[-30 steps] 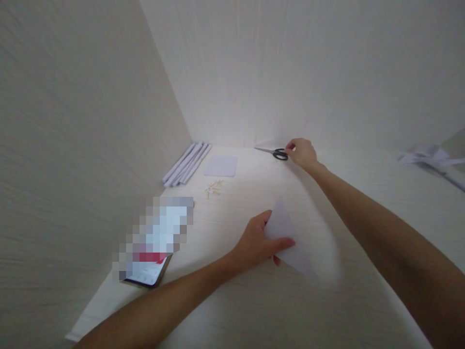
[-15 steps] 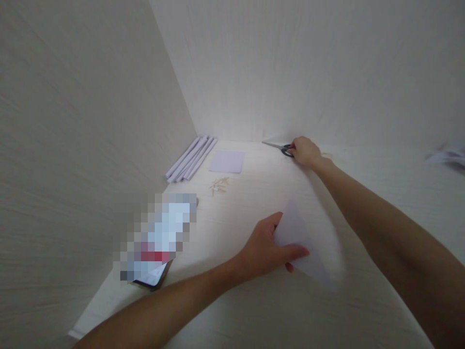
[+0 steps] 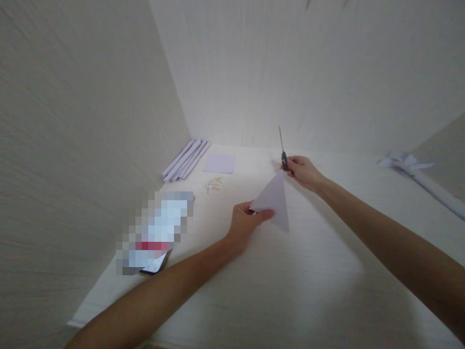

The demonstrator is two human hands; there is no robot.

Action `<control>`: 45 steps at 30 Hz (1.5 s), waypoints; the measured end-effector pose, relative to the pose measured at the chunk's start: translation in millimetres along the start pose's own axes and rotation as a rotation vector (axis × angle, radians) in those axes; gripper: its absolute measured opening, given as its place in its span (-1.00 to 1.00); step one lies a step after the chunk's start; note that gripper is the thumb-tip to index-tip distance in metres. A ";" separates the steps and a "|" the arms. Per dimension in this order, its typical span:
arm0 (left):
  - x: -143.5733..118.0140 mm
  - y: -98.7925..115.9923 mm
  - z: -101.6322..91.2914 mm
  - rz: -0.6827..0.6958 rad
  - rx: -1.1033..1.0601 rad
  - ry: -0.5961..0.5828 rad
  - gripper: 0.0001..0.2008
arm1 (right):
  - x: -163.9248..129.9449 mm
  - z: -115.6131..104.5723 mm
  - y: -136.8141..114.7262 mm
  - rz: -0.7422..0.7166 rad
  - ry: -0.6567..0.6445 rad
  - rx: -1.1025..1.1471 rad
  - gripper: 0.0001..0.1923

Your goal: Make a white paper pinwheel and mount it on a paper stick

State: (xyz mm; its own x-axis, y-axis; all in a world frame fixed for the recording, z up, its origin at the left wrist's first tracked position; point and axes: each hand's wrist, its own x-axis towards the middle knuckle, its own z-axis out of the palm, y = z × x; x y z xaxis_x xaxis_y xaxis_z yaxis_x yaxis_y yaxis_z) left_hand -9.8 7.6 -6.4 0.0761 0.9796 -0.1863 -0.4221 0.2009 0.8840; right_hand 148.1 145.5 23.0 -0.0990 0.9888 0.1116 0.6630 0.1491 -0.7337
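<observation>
Between the thumb and fingers of my left hand (image 3: 247, 223) is a white sheet of paper folded to a triangle (image 3: 274, 201), one tip pointing up and away. My right hand (image 3: 302, 170) grips a pair of scissors (image 3: 284, 157) by the black handles, just beyond that tip. The scissors are lifted off the table, seen edge-on, with the blades pointing up toward the back wall.
White paper rolls (image 3: 187, 160) lie at the back left, beside a square paper stack (image 3: 220, 163). Small tan sticks or slips (image 3: 213, 184) lie nearer. A phone (image 3: 160, 232), blurred out, rests at left. A paper stick with a fringed end (image 3: 432, 182) lies at right.
My right hand has lifted the scissors from the back of the table and turned them upward, nearer the paper. My left hand has moved the paper triangle up and leftward, toward the scissors.
</observation>
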 end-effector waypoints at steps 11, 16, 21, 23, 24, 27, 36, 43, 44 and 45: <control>6.2 5.8 3.3 0.070 -0.179 -0.002 -0.75 | -157.4 -11.3 3.3 0.189 -0.237 0.761 -0.68; 5.1 4.6 2.8 0.118 -0.034 -0.027 -0.70 | -173.3 -9.0 6.4 0.079 -0.280 0.657 -0.67; 5.3 4.3 3.7 0.095 0.062 -0.082 -0.67 | -175.6 -9.7 -0.1 0.127 -0.329 0.648 -0.67; 4.9 4.8 3.8 0.082 0.091 -0.099 -0.71 | -175.9 -10.4 -0.4 0.139 -0.346 0.655 -0.68; 4.5 4.9 3.7 0.087 0.109 -0.110 -0.73 | -176.3 -11.2 0.1 0.145 -0.354 0.660 -0.68; 2.9 4.5 3.4 0.142 0.163 -0.128 -0.79 | -178.3 -17.2 2.6 0.171 -0.400 0.671 -0.65; 4.5 3.0 4.1 0.090 0.206 -0.085 -0.82 | -181.0 -35.0 3.8 0.221 -0.553 0.627 -0.61; 3.8 4.5 4.0 0.069 0.095 -0.026 -0.79 | -179.7 -28.0 7.0 0.276 -0.585 0.596 -0.59; 3.5 4.9 4.4 0.071 0.081 -0.012 -0.80 | -179.7 -28.3 6.5 0.279 -0.588 0.587 -0.59; 3.2 5.3 4.8 0.073 0.070 -0.003 -0.81 | -179.7 -28.8 5.9 0.284 -0.591 0.576 -0.58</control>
State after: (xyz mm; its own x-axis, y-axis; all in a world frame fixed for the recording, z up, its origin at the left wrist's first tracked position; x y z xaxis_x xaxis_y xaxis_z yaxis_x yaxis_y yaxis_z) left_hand -7.4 11.9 -0.3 0.0505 0.9916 -0.1187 -0.3625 0.1290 0.9230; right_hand 191.2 -31.4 18.0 -0.4618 0.8033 -0.3761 0.2584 -0.2838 -0.9234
